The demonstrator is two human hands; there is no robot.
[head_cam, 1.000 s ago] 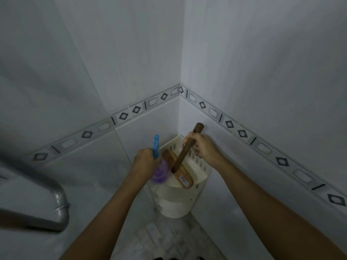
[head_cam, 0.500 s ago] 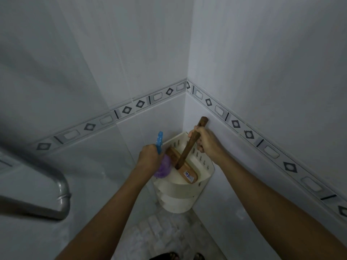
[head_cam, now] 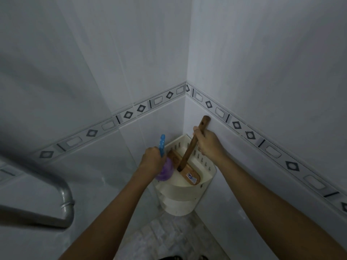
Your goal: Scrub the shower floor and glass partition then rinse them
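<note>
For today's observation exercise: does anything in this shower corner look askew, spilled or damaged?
Nothing looks spilled or broken. The wooden brush sits tilted in the corner shelf, gripped by the right hand; the left hand holds a purple scrubber.

bare forearms (head_cam: 112,209), bare hands (head_cam: 152,160)

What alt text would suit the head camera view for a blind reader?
Two bare hands reach over a cream corner caddy in a grey-tiled shower: the right hand grips a wooden brush by its handle, the left hand holds a blue-handled purple scrubber. A grey pipe crosses lower left.
</note>
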